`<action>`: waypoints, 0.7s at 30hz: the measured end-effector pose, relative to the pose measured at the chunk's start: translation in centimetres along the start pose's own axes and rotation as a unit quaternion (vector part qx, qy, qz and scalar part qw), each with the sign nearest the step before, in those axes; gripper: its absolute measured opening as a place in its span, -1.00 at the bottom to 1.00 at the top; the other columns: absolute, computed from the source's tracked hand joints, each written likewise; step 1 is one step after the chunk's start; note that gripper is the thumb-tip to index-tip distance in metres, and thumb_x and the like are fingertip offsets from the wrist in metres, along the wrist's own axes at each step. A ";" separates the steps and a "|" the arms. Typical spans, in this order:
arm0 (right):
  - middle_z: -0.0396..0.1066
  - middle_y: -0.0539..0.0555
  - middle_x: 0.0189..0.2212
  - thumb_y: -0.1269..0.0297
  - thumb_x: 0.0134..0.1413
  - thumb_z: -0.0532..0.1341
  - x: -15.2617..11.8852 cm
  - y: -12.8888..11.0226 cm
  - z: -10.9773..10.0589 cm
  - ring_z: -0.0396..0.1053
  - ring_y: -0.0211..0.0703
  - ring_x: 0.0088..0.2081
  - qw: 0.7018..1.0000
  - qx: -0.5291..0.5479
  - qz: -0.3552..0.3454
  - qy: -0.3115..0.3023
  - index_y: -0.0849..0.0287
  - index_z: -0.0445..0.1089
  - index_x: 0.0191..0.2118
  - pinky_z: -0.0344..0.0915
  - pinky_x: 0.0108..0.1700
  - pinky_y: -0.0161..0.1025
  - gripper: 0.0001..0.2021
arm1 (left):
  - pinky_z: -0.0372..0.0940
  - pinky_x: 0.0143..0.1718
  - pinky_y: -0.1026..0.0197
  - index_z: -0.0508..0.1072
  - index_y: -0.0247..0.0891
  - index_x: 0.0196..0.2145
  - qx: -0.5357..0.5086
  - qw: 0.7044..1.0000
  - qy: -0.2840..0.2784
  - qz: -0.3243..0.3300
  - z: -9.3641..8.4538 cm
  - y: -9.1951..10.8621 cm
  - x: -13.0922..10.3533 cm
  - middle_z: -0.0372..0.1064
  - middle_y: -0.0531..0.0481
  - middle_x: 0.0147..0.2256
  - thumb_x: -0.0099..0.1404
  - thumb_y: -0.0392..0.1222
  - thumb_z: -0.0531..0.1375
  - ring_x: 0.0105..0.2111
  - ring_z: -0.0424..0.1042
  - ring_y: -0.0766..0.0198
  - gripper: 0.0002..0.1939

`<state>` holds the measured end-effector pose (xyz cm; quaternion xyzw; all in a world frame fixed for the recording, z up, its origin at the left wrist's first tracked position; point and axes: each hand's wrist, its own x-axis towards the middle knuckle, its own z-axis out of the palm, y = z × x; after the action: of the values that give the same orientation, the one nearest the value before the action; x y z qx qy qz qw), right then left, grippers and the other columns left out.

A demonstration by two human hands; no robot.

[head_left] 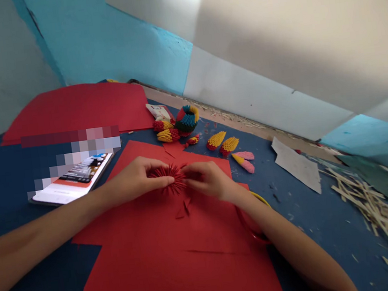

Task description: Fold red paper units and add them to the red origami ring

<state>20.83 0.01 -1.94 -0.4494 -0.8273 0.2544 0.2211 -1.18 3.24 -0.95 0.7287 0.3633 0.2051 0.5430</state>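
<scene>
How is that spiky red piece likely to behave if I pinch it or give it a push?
The spiky red piece is probably light for its size, being a cluster of thin points. A hard pinch might bend or dislodge some, since they fan outward with gaps between their tips. Pushed, it would likely catch rather than slide smoothly, given that bristly edge.

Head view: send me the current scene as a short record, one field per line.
left hand: pinching spiky red piece
right hand: fingers at its other side; grip unclear
under hands: red sheets
nearer than spiky red piece: small red folded bits
left: lit phone
beyond: yellow-and-red cones
right: pale sticks
</scene>
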 end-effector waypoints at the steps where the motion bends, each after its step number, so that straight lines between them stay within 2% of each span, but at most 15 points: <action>1: 0.49 0.08 -0.30 0.41 0.13 0.15 0.0 0.2 -0.2 0.38 -0.26 -0.34 1.000 0.014 -0.006 -0.004 0.21 0.43 -0.16 0.24 -0.29 -0.35 -0.82 | 0.26 -0.39 0.33 0.52 -0.28 -0.34 0.006 1.000 -0.006 0.004 0.0 0.0 -0.1 0.51 0.02 -0.36 0.18 -0.12 0.22 -0.34 0.44 0.25 -0.82; 6: 0.43 0.11 -0.33 0.35 0.18 0.12 0.0 0.3 -0.8 0.35 -0.24 -0.34 0.999 0.013 -0.021 0.029 0.20 0.48 -0.24 0.26 -0.30 -0.30 -0.82 | 0.27 -0.35 0.29 0.54 -0.26 -0.32 0.016 0.999 -0.024 0.021 0.2 -0.2 -0.2 0.53 0.01 -0.34 0.18 -0.08 0.23 -0.31 0.44 0.21 -0.79; 11: 0.44 0.06 -0.35 0.23 0.22 0.11 0.0 0.2 -1.2 0.36 -0.26 -0.35 0.992 0.124 0.006 0.026 0.15 0.46 -0.14 0.27 -0.32 -0.32 -0.78 | 0.28 -0.30 0.24 0.54 -0.27 -0.27 0.003 0.999 -0.039 0.011 0.2 -0.1 -0.1 0.54 -0.04 -0.28 0.16 -0.01 0.24 -0.27 0.45 0.15 -0.71; 15: 0.39 0.03 -0.36 0.16 0.25 0.08 0.0 0.1 -1.6 0.33 -0.31 -0.35 0.981 0.192 0.011 0.025 0.10 0.45 -0.05 0.29 -0.25 -0.31 -0.71 | 0.27 -0.29 0.22 0.54 -0.28 -0.26 -0.001 0.999 -0.043 -0.003 0.2 -0.1 -0.1 0.54 -0.06 -0.27 0.13 0.00 0.25 -0.25 0.46 0.12 -0.69; 18: 0.43 0.03 -0.30 0.13 0.19 0.16 0.0 0.3 -1.4 0.36 -0.31 -0.31 0.966 0.257 0.024 0.003 0.07 0.46 -0.05 0.31 -0.21 -0.31 -0.72 | 0.27 -0.29 0.23 0.53 -0.29 -0.24 -0.009 0.999 -0.035 -0.020 0.3 -0.1 -0.1 0.54 -0.07 -0.26 0.09 -0.02 0.28 -0.23 0.45 0.11 -0.66; 21: 0.48 0.04 -0.31 0.11 0.03 0.30 -0.1 0.6 -1.1 0.40 -0.28 -0.32 0.947 0.317 0.056 -0.002 0.09 0.51 -0.19 0.35 -0.25 -0.31 -0.75 | 0.26 -0.30 0.24 0.54 -0.30 -0.26 -0.024 0.998 -0.048 -0.035 0.4 -0.1 -0.1 0.54 -0.06 -0.27 0.07 -0.04 0.28 -0.25 0.45 0.13 -0.68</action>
<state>21.85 0.47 -1.47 -0.4011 -0.6782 0.5163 0.3355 -0.97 2.92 -1.15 0.7110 0.3574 0.1597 0.5842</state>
